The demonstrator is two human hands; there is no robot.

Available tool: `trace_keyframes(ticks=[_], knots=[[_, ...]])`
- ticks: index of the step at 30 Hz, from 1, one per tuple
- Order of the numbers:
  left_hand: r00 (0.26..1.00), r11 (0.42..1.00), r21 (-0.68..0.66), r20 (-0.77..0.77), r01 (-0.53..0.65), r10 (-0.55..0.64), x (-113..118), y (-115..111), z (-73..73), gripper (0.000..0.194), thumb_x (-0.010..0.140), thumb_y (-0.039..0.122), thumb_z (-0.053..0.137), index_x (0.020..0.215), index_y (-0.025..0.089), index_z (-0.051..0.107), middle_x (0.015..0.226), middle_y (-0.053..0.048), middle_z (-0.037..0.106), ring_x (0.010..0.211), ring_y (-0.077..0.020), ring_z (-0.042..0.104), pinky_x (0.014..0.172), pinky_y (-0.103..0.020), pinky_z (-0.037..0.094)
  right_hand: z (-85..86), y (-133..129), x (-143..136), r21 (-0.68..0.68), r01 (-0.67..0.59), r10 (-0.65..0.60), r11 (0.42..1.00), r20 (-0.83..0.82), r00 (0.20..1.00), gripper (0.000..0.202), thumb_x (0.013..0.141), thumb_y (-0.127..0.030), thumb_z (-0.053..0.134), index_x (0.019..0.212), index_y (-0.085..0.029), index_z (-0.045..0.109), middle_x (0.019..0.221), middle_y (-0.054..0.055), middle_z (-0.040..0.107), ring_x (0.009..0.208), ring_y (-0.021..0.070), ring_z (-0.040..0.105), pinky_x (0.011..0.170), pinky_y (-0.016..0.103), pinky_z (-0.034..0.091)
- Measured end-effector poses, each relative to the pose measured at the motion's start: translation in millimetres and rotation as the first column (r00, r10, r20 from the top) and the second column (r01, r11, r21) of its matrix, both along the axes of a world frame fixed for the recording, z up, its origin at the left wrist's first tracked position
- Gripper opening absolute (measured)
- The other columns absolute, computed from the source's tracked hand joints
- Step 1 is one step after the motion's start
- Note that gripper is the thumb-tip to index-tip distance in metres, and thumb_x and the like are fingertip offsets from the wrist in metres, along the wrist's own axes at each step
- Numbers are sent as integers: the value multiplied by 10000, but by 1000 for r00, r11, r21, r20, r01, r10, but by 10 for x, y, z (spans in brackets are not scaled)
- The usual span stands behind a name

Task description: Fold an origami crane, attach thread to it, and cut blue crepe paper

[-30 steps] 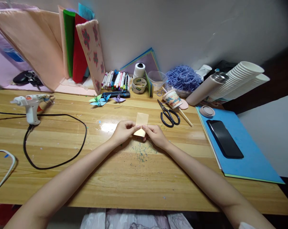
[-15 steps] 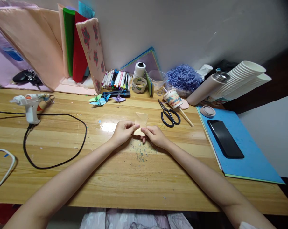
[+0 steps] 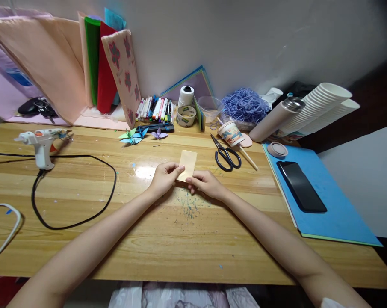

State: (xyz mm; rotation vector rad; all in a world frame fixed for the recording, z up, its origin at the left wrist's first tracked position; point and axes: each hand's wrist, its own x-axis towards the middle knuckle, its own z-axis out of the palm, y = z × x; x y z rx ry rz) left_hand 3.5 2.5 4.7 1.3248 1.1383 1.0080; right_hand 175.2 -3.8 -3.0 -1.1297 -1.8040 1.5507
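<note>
A small pale yellow piece of paper [image 3: 188, 163], rectangular and apparently folded, is held above the middle of the wooden table [image 3: 167, 244]. My left hand [image 3: 165, 178] pinches its left edge, thumb on top. At its lower right corner, my right hand [image 3: 207, 184] pinches it between thumb and fingers; some fingertips are hidden beneath. Black-handled scissors [image 3: 227, 156] lie to the right of the paper. Beyond it to the left sit several small folded paper cranes [image 3: 132, 136] in green, blue and purple.
A white glue gun [image 3: 43, 147] with a looping black cord stands at left. Along the wall are markers [image 3: 155, 109], a tape roll [image 3: 186, 116], purple string [image 3: 244, 105], a tilted thermos [image 3: 276, 119] and stacked paper cups [image 3: 321, 107]. On the right, a phone [image 3: 300, 186] rests on blue sheets [image 3: 337, 209].
The paper's top flap and crease no longer show; its face now looks plain and flat, slightly tilted. Both hands stay on it, the right thumb a little lower. The view has shifted slightly.
</note>
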Motion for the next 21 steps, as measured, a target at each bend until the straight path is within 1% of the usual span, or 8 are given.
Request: trace_keyframes(ticks=[2, 4, 6, 9, 12, 14, 17, 21], knots=[[1000, 1000, 4, -9, 2, -2, -4, 0, -6, 257, 761, 344, 588, 636, 120, 612, 578, 21, 541, 546, -86, 460, 516, -194, 342, 3, -3, -1, 34, 9, -10, 999, 36, 999, 391, 834, -465, 510, 620, -145, 578, 501, -8, 570, 448, 93, 538, 469, 197, 398], [1000, 1000, 27, -3, 15, -15, -3, -12, -3, 256, 772, 335, 582, 627, 125, 590, 572, 27, 517, 553, -83, 463, 527, -192, 351, -8, -8, 0, 92, 45, -54, 995, 93, 994, 396, 839, -442, 511, 583, -147, 575, 427, -29, 504, 384, 78, 476, 434, 194, 361], [994, 995, 31, 48, 94, -96, 5, -35, 2, 202, 769, 320, 596, 692, 134, 582, 624, 23, 539, 602, -95, 510, 560, -194, 382, -27, -10, 0, 118, 107, -118, 987, 88, 989, 397, 844, -440, 504, 583, -150, 576, 396, -43, 466, 351, 72, 437, 417, 195, 343], [958, 970, 0, 156, 244, -241, 21, -74, 6, 158, 762, 283, 614, 815, 151, 547, 720, 6, 582, 689, -129, 584, 610, -217, 432, -49, 1, -3, 107, 166, -169, 980, 12, 986, 392, 857, -449, 478, 624, -152, 581, 458, -23, 530, 412, 87, 499, 472, 205, 392], [956, 968, 18, 154, 249, -249, 23, -86, -7, 131, 806, 277, 559, 812, 156, 507, 716, 2, 582, 680, -135, 591, 631, -236, 447, -53, 19, -3, 130, 109, -106, 986, -24, 994, 376, 876, -424, 450, 686, -142, 611, 605, 28, 622, 566, 114, 576, 576, 226, 440], [967, 973, 54, 110, 225, -230, 10, -75, -27, 130, 823, 283, 530, 831, 155, 508, 740, -7, 585, 694, -137, 583, 649, -243, 447, -55, 28, -2, 166, 101, -96, 981, -39, 995, 318, 860, -400, 481, 764, -135, 627, 697, 47, 644, 633, 128, 585, 596, 235, 445], [978, 974, 96, -38, 206, -204, -17, -57, -57, 132, 825, 274, 512, 882, 155, 512, 798, -19, 575, 725, -142, 554, 655, -244, 432, -58, 30, -6, 193, 168, -161, 967, -52, 986, 249, 786, -364, 580, 856, -131, 630, 732, 47, 639, 626, 130, 564, 550, 229, 428], [936, 960, 141, -296, 242, -193, -34, -67, -53, 90, 844, 242, 458, 884, 167, 485, 775, -9, 539, 708, -143, 505, 646, -254, 397, -39, 19, -24, 164, 175, -179, 971, 9, 984, 211, 712, -320, 628, 734, -110, 638, 592, 17, 590, 494, 90, 463, 452, 206, 343]])
